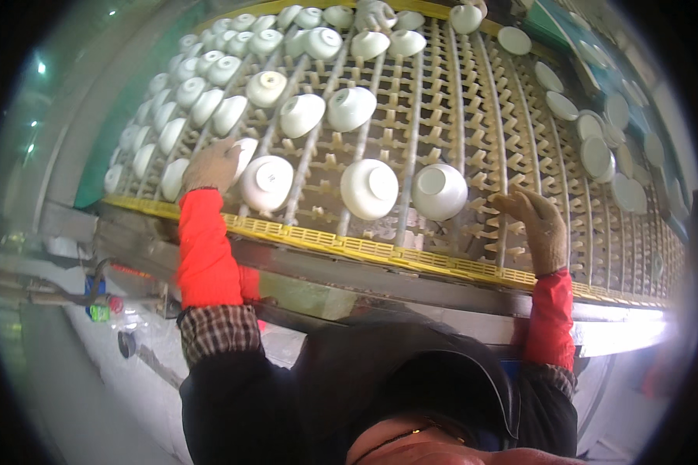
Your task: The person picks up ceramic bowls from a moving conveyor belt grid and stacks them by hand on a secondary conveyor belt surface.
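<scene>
My left hand, in a tan knit glove, grips a tilted white bowl over the left part of a pegged rack conveyor. A white bowl with a mark on its foot stands upside down just right of it. My right hand, gloved alike, is held over the pegs at the right with nothing in it, fingers apart from the thumb. Between the hands two more upturned white bowls rest on the rack. Other upturned bowls lie farther back.
Yellow plastic guard strips edge the rack's near side. Rows of bowls fill its far left. White dishes lie at the right beside a green belt. Across the rack, a co-worker's gloved hands are at bowls.
</scene>
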Action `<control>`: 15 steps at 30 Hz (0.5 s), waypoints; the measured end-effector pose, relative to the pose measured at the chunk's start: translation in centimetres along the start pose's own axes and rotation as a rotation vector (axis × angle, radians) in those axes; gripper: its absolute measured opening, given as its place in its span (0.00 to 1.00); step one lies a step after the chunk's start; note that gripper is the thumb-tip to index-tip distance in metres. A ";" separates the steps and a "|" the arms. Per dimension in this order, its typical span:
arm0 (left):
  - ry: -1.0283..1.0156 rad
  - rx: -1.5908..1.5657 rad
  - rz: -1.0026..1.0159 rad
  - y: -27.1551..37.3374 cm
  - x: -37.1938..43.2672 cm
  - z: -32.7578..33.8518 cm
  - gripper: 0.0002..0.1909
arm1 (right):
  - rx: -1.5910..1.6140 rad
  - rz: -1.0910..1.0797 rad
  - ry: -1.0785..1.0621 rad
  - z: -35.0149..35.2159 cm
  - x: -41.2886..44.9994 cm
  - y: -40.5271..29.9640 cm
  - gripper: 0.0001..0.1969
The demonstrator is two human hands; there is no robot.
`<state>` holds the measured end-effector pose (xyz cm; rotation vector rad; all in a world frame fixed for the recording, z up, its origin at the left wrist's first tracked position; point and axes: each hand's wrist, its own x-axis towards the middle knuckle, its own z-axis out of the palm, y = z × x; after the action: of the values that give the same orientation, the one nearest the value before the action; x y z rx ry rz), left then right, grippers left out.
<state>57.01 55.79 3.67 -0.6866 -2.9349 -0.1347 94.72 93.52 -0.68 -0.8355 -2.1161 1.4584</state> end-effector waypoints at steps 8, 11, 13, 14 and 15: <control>0.018 -0.085 -0.251 -0.9 -0.9 0.0 0.25 | -0.031 -0.103 0.010 -0.5 1.2 1.1 0.17; 0.063 0.048 -0.276 1.4 -0.6 0.8 0.24 | 0.004 -0.037 -0.008 -0.2 0.9 0.8 0.18; 0.045 0.020 -0.239 7.2 -1.6 -0.9 0.25 | 0.001 -0.002 0.038 -0.2 0.8 1.9 0.17; 0.173 -0.099 -0.178 7.1 -2.7 0.2 0.26 | -0.001 0.052 -0.005 1.0 0.9 1.3 0.17; 0.311 -0.111 0.011 6.3 -2.9 1.9 0.26 | -0.006 0.102 -0.045 2.1 1.0 0.2 0.17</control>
<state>62.22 60.31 1.75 -0.6315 -2.6410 -0.3708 92.69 92.87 -1.59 -0.9337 -2.1396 1.5373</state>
